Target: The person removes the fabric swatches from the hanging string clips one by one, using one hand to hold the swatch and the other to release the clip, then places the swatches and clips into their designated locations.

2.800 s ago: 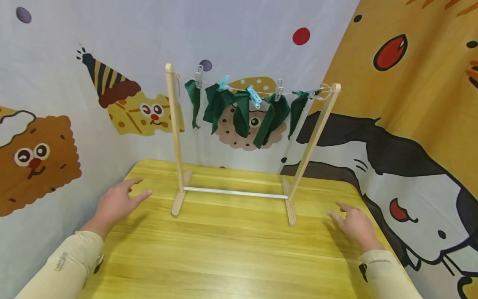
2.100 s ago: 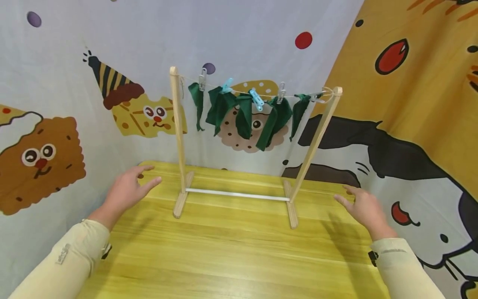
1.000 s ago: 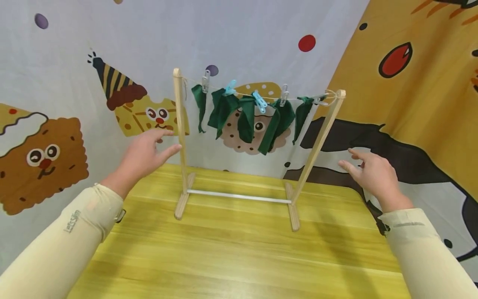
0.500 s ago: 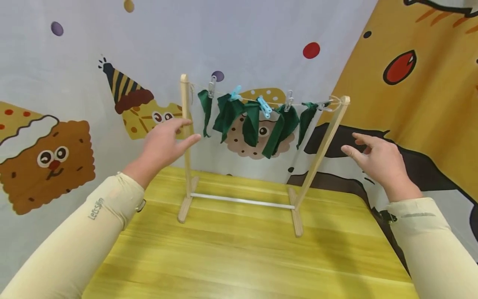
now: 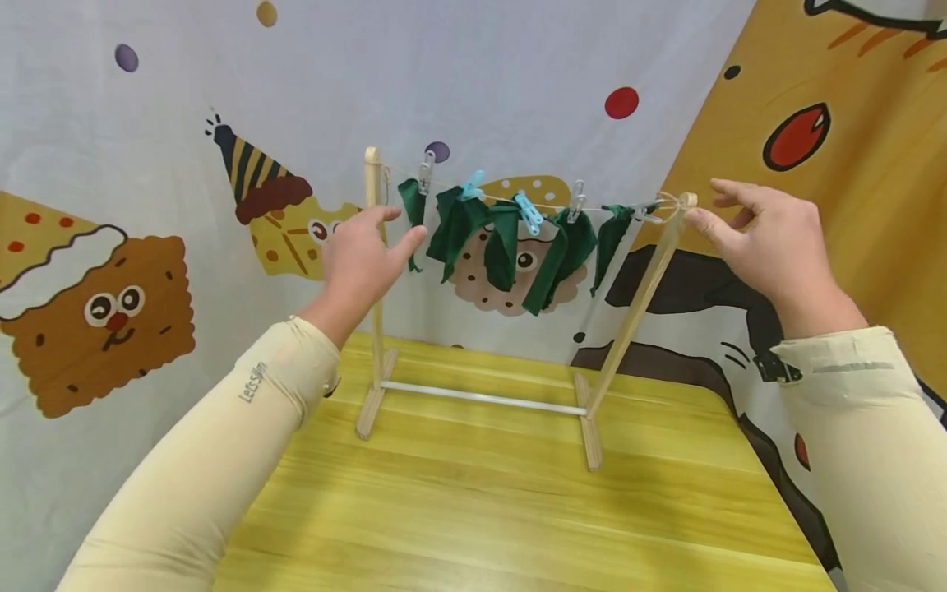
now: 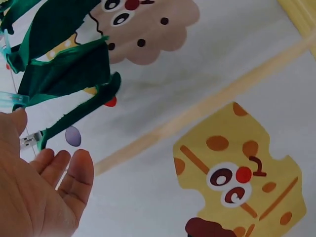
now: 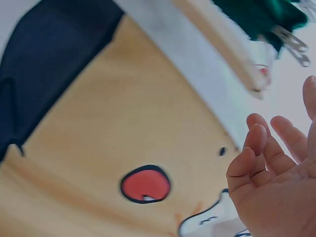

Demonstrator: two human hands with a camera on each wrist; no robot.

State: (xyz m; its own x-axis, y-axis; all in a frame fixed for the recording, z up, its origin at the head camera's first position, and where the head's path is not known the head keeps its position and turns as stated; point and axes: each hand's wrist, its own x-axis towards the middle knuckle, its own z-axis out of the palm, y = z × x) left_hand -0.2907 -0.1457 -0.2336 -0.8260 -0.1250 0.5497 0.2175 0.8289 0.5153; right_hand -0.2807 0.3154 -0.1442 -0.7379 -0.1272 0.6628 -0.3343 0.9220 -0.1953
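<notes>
A small wooden drying rack (image 5: 639, 304) stands upright on the table, a string tied between its two posts. Several green cloth pieces (image 5: 503, 247) hang from it, clipped by clear clothespins (image 5: 426, 173) and blue clothespins (image 5: 529, 214). My left hand (image 5: 362, 256) holds nothing, its thumb and fingers apart in front of the left post, overlapping it in the head view. In the left wrist view its fingertips are close to the leftmost cloth (image 6: 81, 111). My right hand (image 5: 780, 238), empty too, is spread beside the right post's top; a clear clothespin (image 7: 294, 44) lies beyond its fingers in the right wrist view.
A white rod (image 5: 481, 398) joins the rack's feet low over the yellow wood-grain table (image 5: 473, 510). Behind and at the sides hangs a printed cloth backdrop (image 5: 518, 66) with cartoon figures, close to the table's back edge.
From low at either side of the rack, both hands have risen to the height of the string. The left has also come inward across the left post. Rack, cloths and clothespins stay as they were.
</notes>
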